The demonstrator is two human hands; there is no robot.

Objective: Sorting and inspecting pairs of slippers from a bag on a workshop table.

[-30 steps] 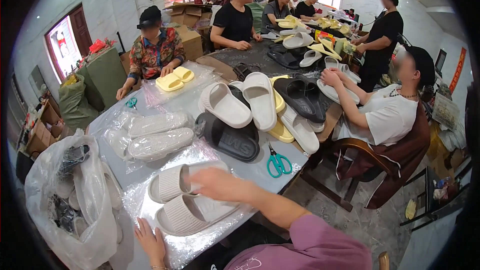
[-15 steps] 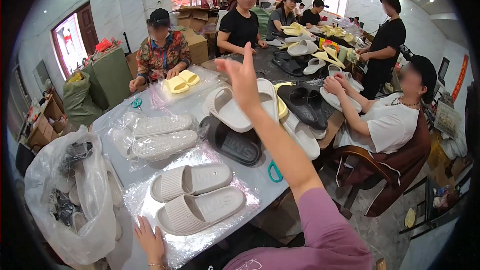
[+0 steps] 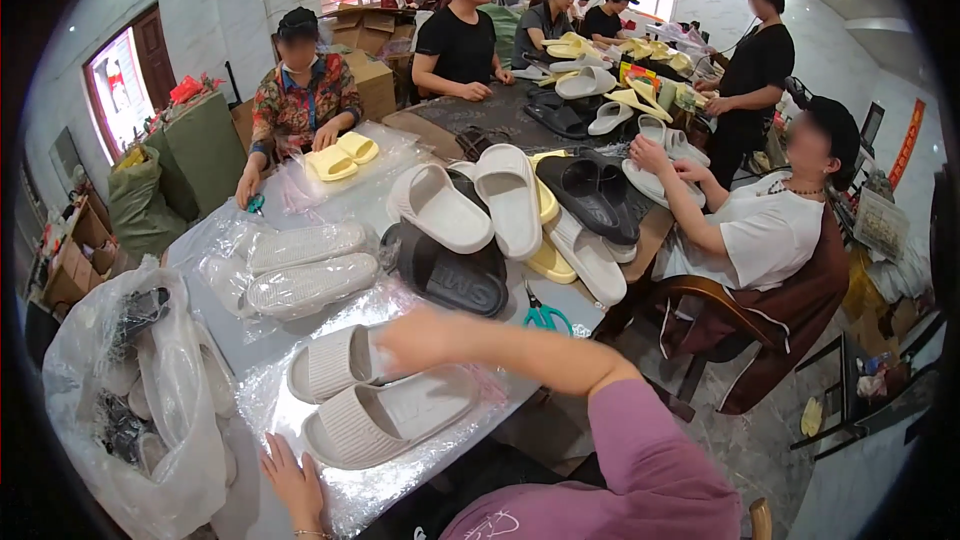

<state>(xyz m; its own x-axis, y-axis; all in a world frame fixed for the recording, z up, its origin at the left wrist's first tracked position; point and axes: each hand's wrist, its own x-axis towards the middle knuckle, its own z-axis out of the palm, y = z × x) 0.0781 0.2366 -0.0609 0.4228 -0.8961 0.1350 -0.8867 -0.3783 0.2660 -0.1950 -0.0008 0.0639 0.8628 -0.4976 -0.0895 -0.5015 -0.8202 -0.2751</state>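
Note:
A pair of light grey slide sandals lies side by side near me: the far slide [image 3: 335, 360] and the near slide [image 3: 385, 422]. Under them is a sheet of clear plastic film [image 3: 345, 490]. Smeared by motion, my right hand [image 3: 415, 340] covers the heel part of the far slide; its fingers do not show clearly. Flat at the film's left edge rests my left hand [image 3: 290, 485], fingers stretched and apart, holding nothing. Beyond lie a pair of plastic-wrapped grey slides [image 3: 312, 285] and a black slide [image 3: 455, 275]. Teal-handled scissors [image 3: 545, 315] sit by the table's right edge.
A clear bag [image 3: 140, 410] full of slides stands at the left. White slides [image 3: 440, 205] and black slides [image 3: 590, 190] are heaped mid-table. Across the table, a co-worker handles yellow slides [image 3: 342, 157]; another sits at the right on a chair [image 3: 790, 320].
My right hand has come down from above the slide heap to the far grey slide. My left hand stays on the table. A co-worker at the far left now reaches to another pair of scissors.

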